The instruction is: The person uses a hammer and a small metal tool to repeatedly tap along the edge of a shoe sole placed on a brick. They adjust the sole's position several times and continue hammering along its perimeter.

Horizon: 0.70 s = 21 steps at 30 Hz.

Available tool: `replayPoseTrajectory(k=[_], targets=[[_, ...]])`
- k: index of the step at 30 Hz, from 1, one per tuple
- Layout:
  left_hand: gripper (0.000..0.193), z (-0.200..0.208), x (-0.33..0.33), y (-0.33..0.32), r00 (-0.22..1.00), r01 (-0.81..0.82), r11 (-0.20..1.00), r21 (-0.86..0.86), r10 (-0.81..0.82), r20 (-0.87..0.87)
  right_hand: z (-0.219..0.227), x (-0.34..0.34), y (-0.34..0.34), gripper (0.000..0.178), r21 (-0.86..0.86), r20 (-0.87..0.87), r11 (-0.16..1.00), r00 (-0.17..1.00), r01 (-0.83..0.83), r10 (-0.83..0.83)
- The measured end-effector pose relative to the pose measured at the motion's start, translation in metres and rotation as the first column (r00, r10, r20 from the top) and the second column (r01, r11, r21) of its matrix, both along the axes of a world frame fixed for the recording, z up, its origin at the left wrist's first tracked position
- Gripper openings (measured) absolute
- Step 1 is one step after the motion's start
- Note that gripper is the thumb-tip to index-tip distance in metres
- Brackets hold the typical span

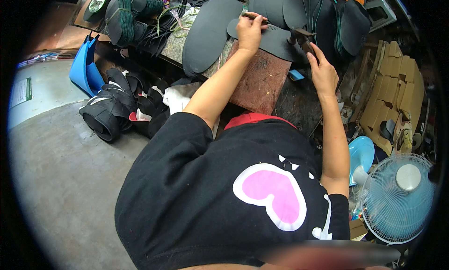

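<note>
My left hand [249, 34] is closed around a slim dark punch [255, 18], held over a black shoe sole [276, 44]. Small holes show in the sole close to the punch. My right hand [322, 72] grips a hammer [303, 40], whose metal head is at the right end of that sole. Beneath the sole's near edge lies a worn reddish-brown board [262, 83]. Just left of my left hand, a larger black sole-shaped sheet [208, 36] lies on the bench.
Bundles of black soles tied with green cord [122, 22] stand at the far left; more sole stacks [346, 26] stand at the far right. Black shoe uppers [110, 104] are heaped at left beside a blue folder [86, 66]. A fan [397, 200] and cardboard [393, 87] are at right.
</note>
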<state>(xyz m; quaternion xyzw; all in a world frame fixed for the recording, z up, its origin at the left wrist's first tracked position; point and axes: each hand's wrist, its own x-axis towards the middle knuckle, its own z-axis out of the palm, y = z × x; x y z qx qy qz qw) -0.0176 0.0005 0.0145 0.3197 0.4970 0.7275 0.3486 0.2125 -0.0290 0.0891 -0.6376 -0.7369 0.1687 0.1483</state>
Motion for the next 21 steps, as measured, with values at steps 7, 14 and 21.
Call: replayPoseTrajectory(k=[7, 14, 21], targets=[[0.011, 0.000, -0.025, -0.013, 0.961, -0.047, 0.987, -0.155, 0.003, -0.278, -0.003, -0.004, 0.004, 0.039, 0.036, -0.021, 0.999, 1.000, -0.004, 0.005], [0.011, -0.009, -0.023, -0.009, 0.941, -0.070, 0.987, -0.147, 0.017, -0.337, 0.051, -0.025, 0.003, 0.037, 0.297, -0.406, 0.950, 0.888, -0.096, 0.216], [0.015, -0.003, -0.015, -0.007, 0.477, -0.127, 0.992, 0.017, 0.076, -0.876, 0.042, -0.054, 0.003, 0.037, 0.603, -0.277, 0.781, 0.875, -0.163, 0.396]])
